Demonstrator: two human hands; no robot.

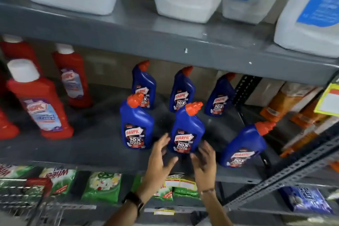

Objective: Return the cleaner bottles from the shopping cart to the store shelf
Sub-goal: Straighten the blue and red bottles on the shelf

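Both forearms reach up and forward to the middle shelf [102,145]. The left hand [157,163] and right hand [204,163] are raised with palms turned toward each other, fingers spread and gripping nothing. Between and just beyond the fingertips stands a blue cleaner bottle [186,130] with an orange cap, upright on the shelf; the left fingertips lie just beside its lower left edge, the right fingertips just beside its lower right corner, and contact cannot be told. A second blue bottle [136,126] stands upright left of the left fingers; a third [244,145] leans right of the right fingers. Three more blue bottles [182,90] stand farther back. The left wrist wears a dark watch [134,200]. A cart [20,196] shows at lower left.
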